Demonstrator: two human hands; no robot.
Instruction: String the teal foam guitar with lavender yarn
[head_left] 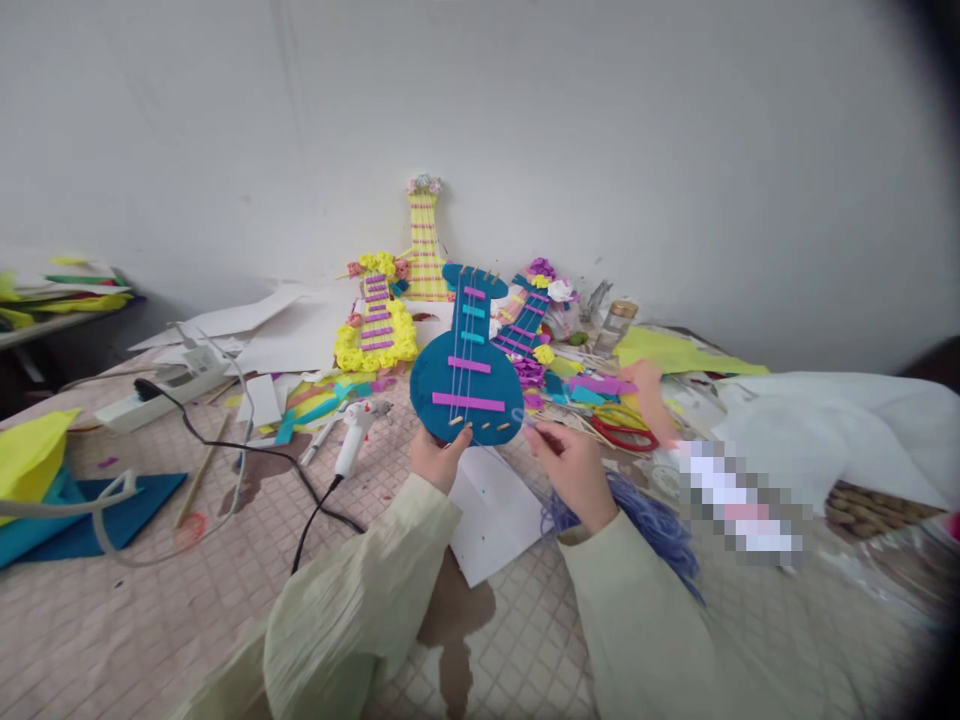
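A blue craft guitar (430, 378) with pink and teal strips, short wooden pegs and a few strung yarn lines stands upright above the table. At its lower edge my left hand (439, 458) is closed on it, the thumb near the pegs. Just right of the guitar body, my right hand (574, 465) pinches a loop of pale purple yarn (518, 416) between thumb and fingers. Below and beside that hand lies a bundle of blue-purple yarn (660, 525). A white sheet of paper (491, 520) lies beneath the guitar.
A white glue gun (352, 440) with a black cord lies left, near a power strip (161, 392). Decorated craft guitars, including a yellow one (375, 350), stand behind. Red-handled scissors (622, 434), felt scraps and a glass jar (616, 325) sit right, where another person's hand (651, 395) reaches in.
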